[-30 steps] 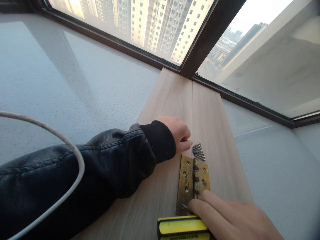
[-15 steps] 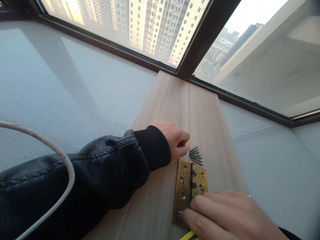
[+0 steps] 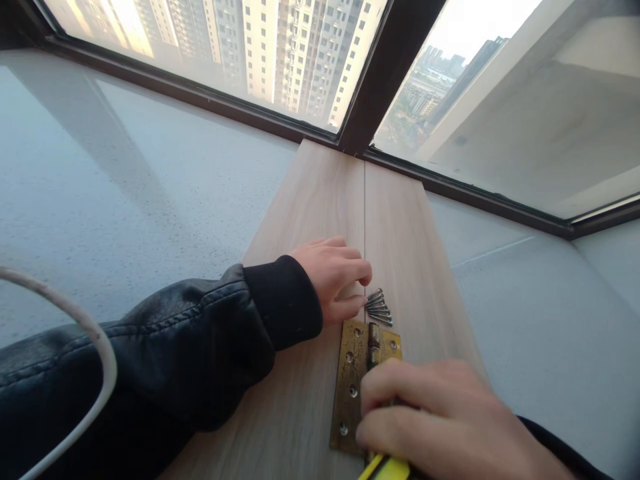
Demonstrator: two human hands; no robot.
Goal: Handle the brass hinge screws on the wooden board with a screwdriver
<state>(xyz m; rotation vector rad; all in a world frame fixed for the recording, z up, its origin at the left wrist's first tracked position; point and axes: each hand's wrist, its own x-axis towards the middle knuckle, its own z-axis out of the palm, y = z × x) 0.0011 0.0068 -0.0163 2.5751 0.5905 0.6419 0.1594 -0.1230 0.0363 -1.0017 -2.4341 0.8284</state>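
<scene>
Brass hinge (image 3: 356, 380) lies flat across two boards' (image 3: 320, 200) seam, near end. Left hand (image 3: 333, 277), fingers curled, pinches at screws (image 3: 379, 307) just beyond it. Right hand (image 3: 445, 423) grips yellow screwdriver (image 3: 385, 469), covering hinge's right leaf.

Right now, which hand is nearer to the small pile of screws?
Left. The left hand has fingertips almost touching the screws; the right hand rests lower, over the brass hinge.
</scene>
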